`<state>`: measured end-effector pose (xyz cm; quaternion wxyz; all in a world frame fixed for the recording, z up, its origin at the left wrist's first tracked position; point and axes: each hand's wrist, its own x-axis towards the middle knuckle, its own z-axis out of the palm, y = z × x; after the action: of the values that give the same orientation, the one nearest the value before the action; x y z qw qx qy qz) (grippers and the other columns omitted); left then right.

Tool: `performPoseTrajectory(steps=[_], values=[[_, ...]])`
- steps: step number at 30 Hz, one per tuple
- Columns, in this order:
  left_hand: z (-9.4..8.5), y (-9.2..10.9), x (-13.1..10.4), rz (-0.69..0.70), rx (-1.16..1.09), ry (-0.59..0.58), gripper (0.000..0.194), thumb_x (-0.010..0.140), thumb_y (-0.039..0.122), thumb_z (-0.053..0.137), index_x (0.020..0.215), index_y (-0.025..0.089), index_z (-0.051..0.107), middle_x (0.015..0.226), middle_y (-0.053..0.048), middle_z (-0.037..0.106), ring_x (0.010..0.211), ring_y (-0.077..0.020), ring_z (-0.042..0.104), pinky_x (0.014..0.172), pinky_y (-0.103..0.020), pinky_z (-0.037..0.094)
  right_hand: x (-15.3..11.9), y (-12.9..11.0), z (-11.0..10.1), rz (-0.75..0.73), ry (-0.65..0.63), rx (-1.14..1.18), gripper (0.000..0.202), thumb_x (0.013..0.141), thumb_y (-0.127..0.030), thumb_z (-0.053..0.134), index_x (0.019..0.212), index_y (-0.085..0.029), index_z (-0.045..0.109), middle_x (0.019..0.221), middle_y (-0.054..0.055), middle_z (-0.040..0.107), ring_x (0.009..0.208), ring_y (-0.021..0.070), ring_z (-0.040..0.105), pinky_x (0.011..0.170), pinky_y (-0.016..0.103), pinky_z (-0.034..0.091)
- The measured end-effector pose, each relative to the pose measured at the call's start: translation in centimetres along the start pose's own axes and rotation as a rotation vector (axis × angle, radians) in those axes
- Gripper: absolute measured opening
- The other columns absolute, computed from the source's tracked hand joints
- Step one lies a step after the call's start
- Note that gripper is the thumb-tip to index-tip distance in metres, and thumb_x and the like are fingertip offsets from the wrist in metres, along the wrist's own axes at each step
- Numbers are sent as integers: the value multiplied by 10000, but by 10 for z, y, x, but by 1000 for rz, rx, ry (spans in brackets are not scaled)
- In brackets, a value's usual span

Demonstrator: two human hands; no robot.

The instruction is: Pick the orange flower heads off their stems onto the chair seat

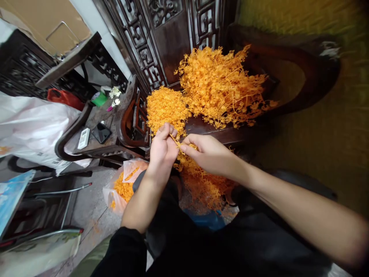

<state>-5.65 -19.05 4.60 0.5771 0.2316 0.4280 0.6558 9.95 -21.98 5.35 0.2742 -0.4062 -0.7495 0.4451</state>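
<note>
Between my two hands runs a thin orange artificial flower stem [174, 140]. My left hand [163, 144] pinches its upper end with thumb and fingers, palm turned up. Closed on the lower end is my right hand [201, 152]. Just beyond my hands, a heap of small orange flower pieces [167, 107] lies on the dark wooden seat. To its right rises a larger pile of branching orange flower stems [221, 88]. More orange stems [206, 186] hang or lie below my hands, partly hidden by my right forearm.
A clear plastic bag [111, 196] with orange pieces stands on the floor at left. A wooden side table [111, 148] carries a black phone [101, 132], a white remote-like object [83, 138] and a green roll [99, 99]. A folding chair [37, 204] stands lower left.
</note>
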Motion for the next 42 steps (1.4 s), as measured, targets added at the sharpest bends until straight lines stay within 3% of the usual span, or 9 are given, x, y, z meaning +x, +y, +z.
performPoseTrajectory(steps=[5,10,14,17,21,28,32,37,42], values=[[-23,45,20,149,-179,119,326,1074,218,461,754,179,509,619,57,432,534,-67,393,632,-215,430,-13,7,-8,64,-487,310,229,931,-400,624,835,-199,673,594,-1,670,509,149,591,490,245,394],[-30,55,10,110,-231,-102,306,1081,262,451,828,183,605,705,26,492,600,-73,452,659,-233,447,-9,24,-31,241,-186,643,244,736,-228,770,718,-199,529,789,71,769,506,150,656,429,232,411],[-18,48,-4,94,-232,-176,285,1069,270,474,840,195,628,704,15,470,591,-84,434,595,-231,405,-4,26,-40,181,-30,809,124,776,-229,688,887,-190,649,580,-23,617,402,119,538,409,257,402],[-7,46,-15,91,-217,-210,298,1066,275,461,817,193,603,663,18,426,549,-91,391,544,-234,374,-5,26,-34,165,-60,636,291,881,-382,669,1062,-164,734,480,-56,512,384,107,454,401,248,318],[3,41,-35,139,-173,-270,429,1045,397,478,662,204,469,536,49,273,441,-100,223,445,-255,280,-7,25,-16,172,-254,427,458,848,-614,714,728,-172,703,413,-70,403,370,71,320,393,232,185],[0,21,-48,291,-58,-631,702,860,610,578,377,211,260,287,52,59,274,-91,123,371,-286,254,-1,11,13,280,-306,1039,611,863,-727,638,606,-225,404,414,-90,336,360,50,234,360,214,136],[-2,19,-53,244,138,-689,700,774,712,585,335,226,338,261,17,201,261,-118,288,410,-337,369,4,11,12,178,-123,1185,476,862,-547,743,670,-204,474,425,-96,372,370,43,253,398,216,170],[-10,26,-51,189,394,-522,609,825,762,588,627,196,695,525,-56,595,505,-200,607,600,-388,532,4,22,2,68,160,1018,323,900,-483,707,967,-173,648,463,-102,420,379,63,316,422,234,172],[-17,9,-35,151,744,-398,433,888,592,691,896,162,747,812,-69,733,707,-167,663,670,-278,541,0,28,-4,3,123,736,351,938,-514,652,867,-171,666,482,-74,457,432,82,371,475,244,260]])
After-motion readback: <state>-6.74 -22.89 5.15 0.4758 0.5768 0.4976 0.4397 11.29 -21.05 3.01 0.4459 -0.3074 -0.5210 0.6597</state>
